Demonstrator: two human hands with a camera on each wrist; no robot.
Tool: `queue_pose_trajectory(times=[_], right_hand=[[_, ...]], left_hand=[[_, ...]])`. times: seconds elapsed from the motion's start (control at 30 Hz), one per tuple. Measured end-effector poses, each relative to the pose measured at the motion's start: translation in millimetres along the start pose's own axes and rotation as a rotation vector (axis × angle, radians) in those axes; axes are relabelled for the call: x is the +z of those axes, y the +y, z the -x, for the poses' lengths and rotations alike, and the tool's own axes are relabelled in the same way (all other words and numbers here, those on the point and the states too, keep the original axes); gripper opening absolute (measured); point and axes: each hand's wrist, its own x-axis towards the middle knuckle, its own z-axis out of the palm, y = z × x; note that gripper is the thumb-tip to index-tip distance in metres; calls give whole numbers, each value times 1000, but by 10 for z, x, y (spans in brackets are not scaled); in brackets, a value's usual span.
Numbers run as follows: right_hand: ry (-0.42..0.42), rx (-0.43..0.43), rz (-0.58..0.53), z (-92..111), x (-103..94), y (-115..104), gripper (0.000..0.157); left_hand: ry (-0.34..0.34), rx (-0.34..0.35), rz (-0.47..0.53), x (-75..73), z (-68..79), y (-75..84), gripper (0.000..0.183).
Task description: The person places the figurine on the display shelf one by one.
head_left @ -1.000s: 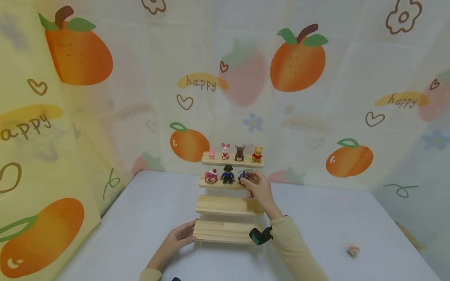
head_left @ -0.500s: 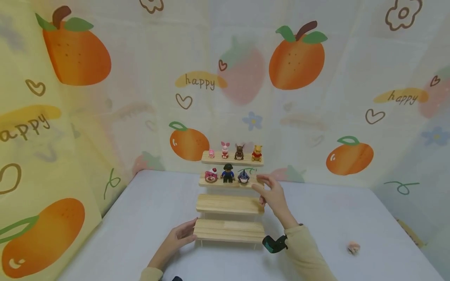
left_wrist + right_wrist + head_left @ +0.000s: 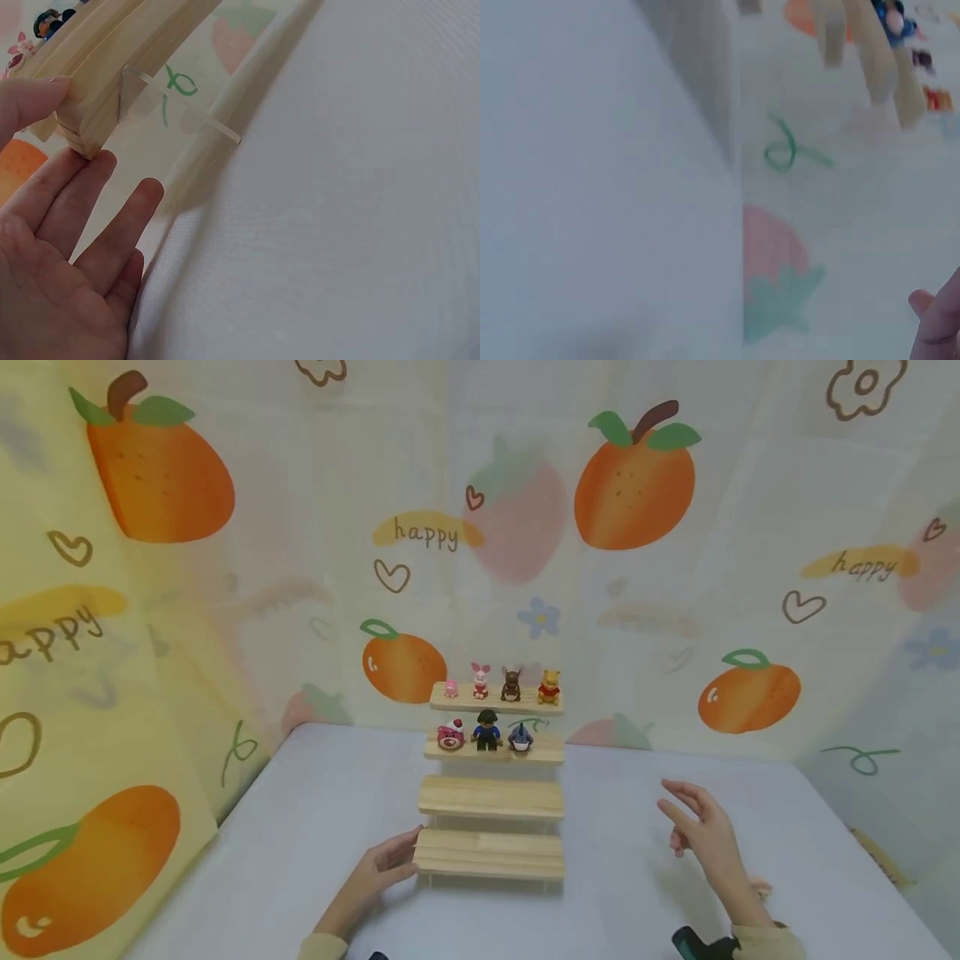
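A stepped wooden display shelf (image 3: 491, 797) stands on the table. My left hand (image 3: 382, 868) holds the left end of its lowest step, the thumb on one side and fingertips at the other edge in the left wrist view. My right hand (image 3: 701, 827) is over the table to the right of the shelf, fingers loosely extended and holding nothing. A blue donkey figure (image 3: 521, 738) sits on the second tier, right of a dark-capped figure in blue (image 3: 487, 731) and a pink bear head figure (image 3: 451, 736). A small pinkish figure (image 3: 761, 888) lies on the table, partly hidden by my right wrist.
On the top tier stand a small pink figure (image 3: 451, 689), a pink piglet (image 3: 480, 681), a brown long-eared figure (image 3: 511, 685) and a yellow bear in red (image 3: 549, 687). Fruit-printed cloth (image 3: 300, 527) hangs behind and at the left of the white table (image 3: 300, 810).
My right hand has let go of the blue donkey figure on the second tier. It has then moved right and toward me, away from the shelf. My left hand stays put.
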Motion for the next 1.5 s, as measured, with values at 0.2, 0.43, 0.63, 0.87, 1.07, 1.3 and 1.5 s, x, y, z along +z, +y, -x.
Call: queue_pose_trajectory(times=[0.2, 0.43, 0.63, 0.87, 1.07, 1.3, 1.5], right_hand=[[59, 160, 115, 336, -759, 129, 42], [-70, 258, 80, 657, -933, -285, 24], [-138, 317, 24, 694, -853, -241, 28], [-186, 462, 229, 658, -820, -133, 58], [-164, 525, 264, 735, -966, -135, 58], [-144, 483, 272, 631, -798, -216, 66], [-129, 367, 225, 544, -531, -355, 58]], left_hand=[[-15, -30, -10, 44, 15, -29, 58], [17, -15, -15, 15, -9, -2, 58], [28, -27, -19, -76, 73, -16, 59], [47, 2, -34, -119, 108, -11, 56], [-31, 72, -48, -11, 0, 9, 55], [25, -6, -33, -15, 29, -6, 57], [11, 2, -14, -15, -1, -10, 58]])
